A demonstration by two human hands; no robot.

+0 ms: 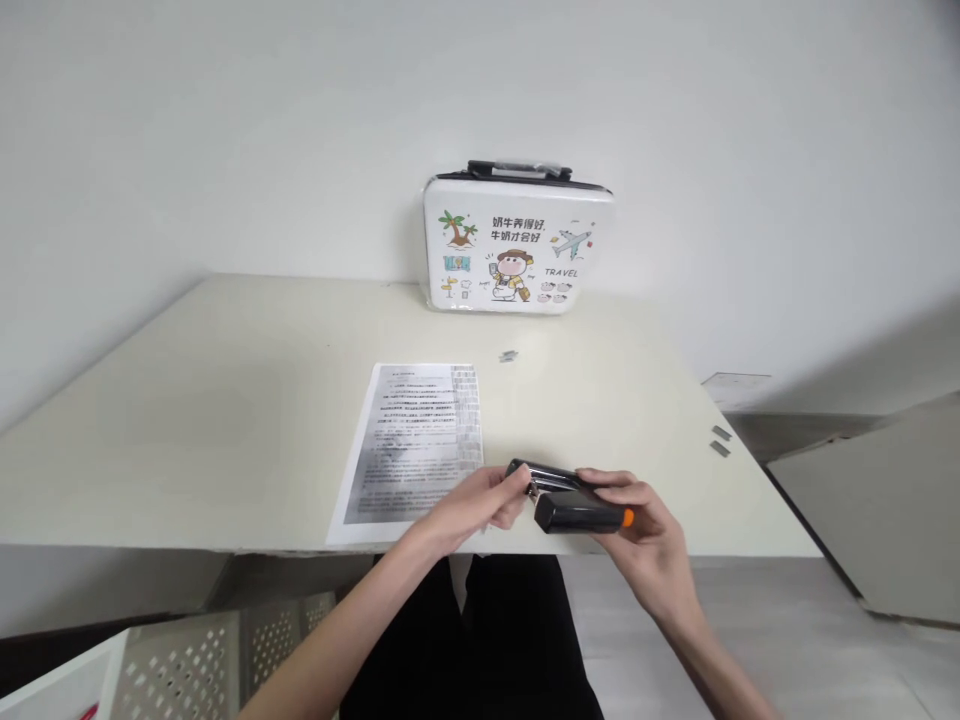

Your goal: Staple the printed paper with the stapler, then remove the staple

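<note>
Above the table's front edge, a black stapler (581, 511) with an orange part at one end is spread apart, its two long halves lying side by side. My left hand (487, 500) pinches its left end, thumb on top near a small metal piece. Around the right end, the fingers of my right hand (649, 535) are wrapped, close to the orange part. What lies inside the stapler is hidden. Just left of it, a stack of printed paper (412, 455) lies flat, partly behind my left hand.
Small strips of staples (508, 356) lie mid-table, and more staple strips (720, 440) rest near the right edge. A white cartoon-printed case (517, 245) stands upright against the wall at the back. Below left is a perforated plastic basket (180, 665).
</note>
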